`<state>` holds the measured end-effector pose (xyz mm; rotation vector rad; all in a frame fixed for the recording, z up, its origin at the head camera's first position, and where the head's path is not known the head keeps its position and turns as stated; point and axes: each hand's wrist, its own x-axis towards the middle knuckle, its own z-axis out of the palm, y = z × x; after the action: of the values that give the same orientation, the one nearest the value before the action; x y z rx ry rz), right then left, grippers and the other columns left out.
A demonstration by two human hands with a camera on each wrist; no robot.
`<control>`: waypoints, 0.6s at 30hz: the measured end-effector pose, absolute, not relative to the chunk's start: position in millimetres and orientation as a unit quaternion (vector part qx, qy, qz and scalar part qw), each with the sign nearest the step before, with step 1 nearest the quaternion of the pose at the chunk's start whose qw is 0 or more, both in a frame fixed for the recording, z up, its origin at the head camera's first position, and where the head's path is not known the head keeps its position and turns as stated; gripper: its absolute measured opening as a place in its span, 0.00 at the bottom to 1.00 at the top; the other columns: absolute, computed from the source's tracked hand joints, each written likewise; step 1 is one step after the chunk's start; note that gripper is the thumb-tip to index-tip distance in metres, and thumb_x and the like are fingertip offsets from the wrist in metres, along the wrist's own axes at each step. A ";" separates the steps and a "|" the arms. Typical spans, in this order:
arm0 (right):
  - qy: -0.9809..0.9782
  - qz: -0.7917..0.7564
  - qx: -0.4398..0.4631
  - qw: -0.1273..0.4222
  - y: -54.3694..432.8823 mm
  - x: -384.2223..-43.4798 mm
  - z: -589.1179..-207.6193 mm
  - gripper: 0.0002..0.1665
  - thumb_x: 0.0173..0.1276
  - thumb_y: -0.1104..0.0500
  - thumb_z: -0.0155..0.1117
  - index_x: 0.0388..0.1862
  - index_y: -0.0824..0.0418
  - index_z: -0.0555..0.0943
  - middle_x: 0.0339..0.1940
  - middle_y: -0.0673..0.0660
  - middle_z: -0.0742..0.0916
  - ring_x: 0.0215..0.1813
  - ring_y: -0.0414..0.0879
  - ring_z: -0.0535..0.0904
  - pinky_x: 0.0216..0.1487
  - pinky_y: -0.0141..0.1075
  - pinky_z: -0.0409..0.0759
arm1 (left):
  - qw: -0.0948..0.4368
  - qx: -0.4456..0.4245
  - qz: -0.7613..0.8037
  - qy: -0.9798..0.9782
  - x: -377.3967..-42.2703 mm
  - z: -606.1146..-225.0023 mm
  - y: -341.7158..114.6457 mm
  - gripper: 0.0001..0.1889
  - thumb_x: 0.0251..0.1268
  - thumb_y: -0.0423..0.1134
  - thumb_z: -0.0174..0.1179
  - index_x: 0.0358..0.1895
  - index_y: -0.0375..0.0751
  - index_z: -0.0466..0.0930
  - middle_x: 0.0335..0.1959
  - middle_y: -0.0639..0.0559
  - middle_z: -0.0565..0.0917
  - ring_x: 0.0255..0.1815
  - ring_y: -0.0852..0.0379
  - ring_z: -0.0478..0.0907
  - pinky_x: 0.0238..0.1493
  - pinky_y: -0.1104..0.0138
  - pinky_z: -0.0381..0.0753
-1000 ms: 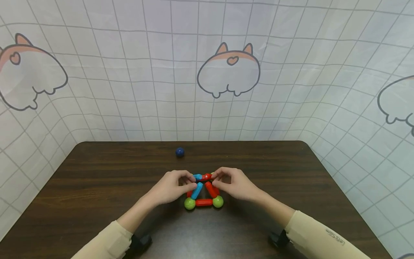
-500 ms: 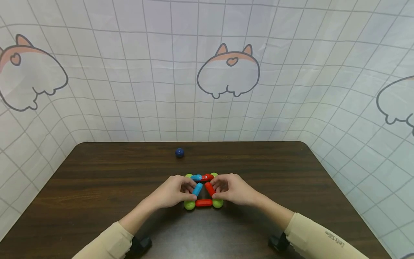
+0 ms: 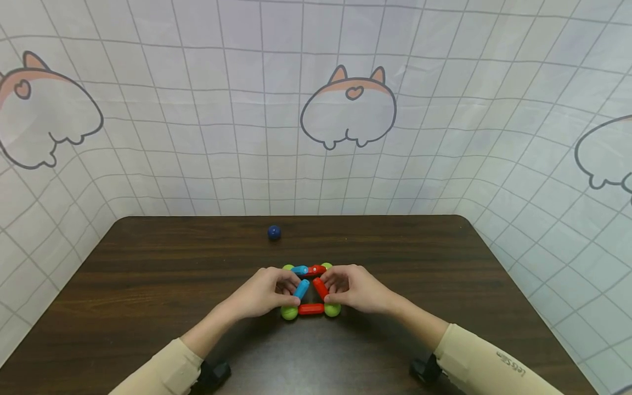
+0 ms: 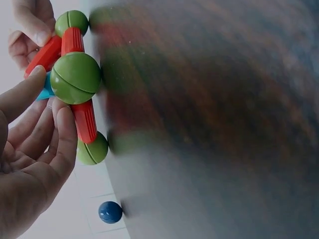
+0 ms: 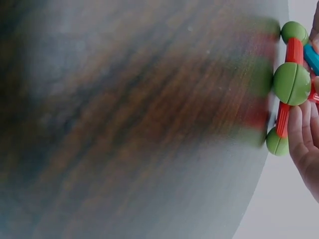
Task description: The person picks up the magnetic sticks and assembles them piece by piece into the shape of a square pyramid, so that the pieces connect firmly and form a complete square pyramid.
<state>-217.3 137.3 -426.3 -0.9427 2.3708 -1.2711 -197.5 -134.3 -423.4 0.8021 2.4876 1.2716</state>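
Note:
A frame of red rods and green balls lies on the table, with a front red rod joining the left front ball and the right front ball. My left hand pinches a blue rod that slants up from the left front ball. Opposite, my right hand pinches a slanting red rod above the right front ball. The upper ends of these two rods lean toward each other, with a gap between. Behind them, a back blue rod and a back red rod meet end to end.
A dark blue ball sits apart near the back of the dark wooden table. Behind the table hangs a white grid-patterned curtain. The left wrist view shows the blue ball beyond the frame.
Both hands have come nearer from the back rods to the front slanting rods, uncovering the back green balls. Over the last half second the hands have hardly moved.

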 end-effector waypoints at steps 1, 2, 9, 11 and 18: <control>0.822 -0.441 -0.328 0.144 137.4 -217.5 -426.7 0.16 0.66 0.62 0.76 0.51 0.61 0.83 0.39 0.50 0.86 0.39 0.46 0.82 0.43 0.38 0.83 | 0.118 0.274 0.435 0.850 -197.6 -423.5 -134.4 0.11 0.65 0.33 0.72 0.47 0.38 0.85 0.35 0.57 0.85 0.37 0.56 0.81 0.40 0.67 0.81; 0.822 -0.442 -0.329 0.144 137.3 -217.9 -427.2 0.16 0.66 0.62 0.76 0.51 0.61 0.83 0.39 0.51 0.86 0.39 0.46 0.82 0.43 0.38 0.83 | 0.118 0.274 0.435 0.849 -197.7 -423.6 -134.6 0.11 0.65 0.34 0.72 0.47 0.38 0.85 0.35 0.57 0.85 0.37 0.57 0.81 0.40 0.67 0.81; 0.816 -0.453 -0.326 0.150 137.0 -218.9 -430.4 0.16 0.66 0.63 0.76 0.51 0.61 0.83 0.39 0.52 0.86 0.40 0.46 0.82 0.46 0.37 0.84 | 0.118 0.274 0.437 0.849 -197.9 -423.8 -136.0 0.10 0.65 0.35 0.72 0.47 0.39 0.85 0.35 0.57 0.85 0.37 0.56 0.81 0.40 0.66 0.82; 0.816 -0.455 -0.324 0.151 137.0 -218.9 -430.7 0.16 0.66 0.63 0.76 0.51 0.61 0.83 0.39 0.52 0.86 0.40 0.46 0.82 0.46 0.37 0.84 | 0.118 0.273 0.436 0.849 -197.9 -423.7 -136.4 0.10 0.65 0.35 0.72 0.47 0.39 0.85 0.35 0.57 0.85 0.38 0.57 0.81 0.41 0.66 0.82; 0.813 -0.460 -0.321 0.154 137.1 -218.8 -430.4 0.16 0.66 0.63 0.76 0.51 0.61 0.83 0.39 0.52 0.86 0.41 0.47 0.82 0.46 0.38 0.84 | 0.120 0.272 0.435 0.850 -198.1 -423.2 -136.8 0.11 0.65 0.35 0.72 0.47 0.38 0.84 0.36 0.57 0.85 0.38 0.56 0.81 0.42 0.66 0.82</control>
<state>-218.8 137.1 -430.4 -0.9195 2.3313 -1.3193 -198.1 -136.8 -423.2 0.7937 2.4833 1.2717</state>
